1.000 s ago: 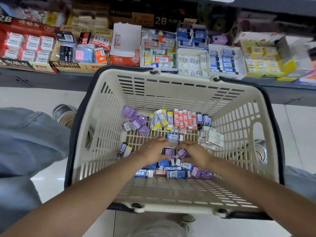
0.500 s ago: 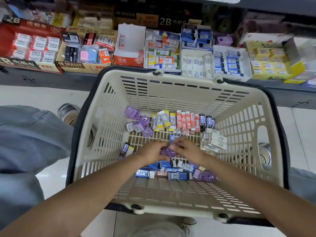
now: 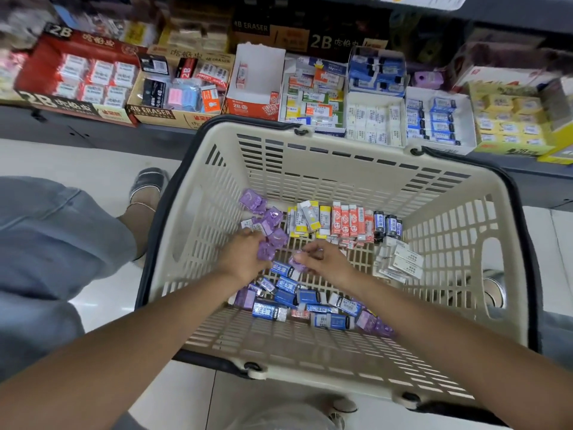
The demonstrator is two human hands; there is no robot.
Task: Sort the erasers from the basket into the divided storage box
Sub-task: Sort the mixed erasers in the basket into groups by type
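- The left hand [image 3: 245,259] grips small purple glossy-wrapped erasers [image 3: 266,250] in curled fingers.
- The right hand [image 3: 325,262] pinches one purple wrapped eraser [image 3: 297,264].
- Both are inside the cream slotted plastic basket [image 3: 350,169], near its middle.
- Blue rectangular erasers [image 3: 286,287] lie just beside, toward the near wall.

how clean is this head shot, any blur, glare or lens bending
Head view: wide-angle bending curves the basket rim and the shelf edge; motion blur smears the top corners and the shelf boxes at right; the left hand and right hand are slightly soft; soft reflections show on the glossy floor; the purple erasers stay readable as shapes, their print not.
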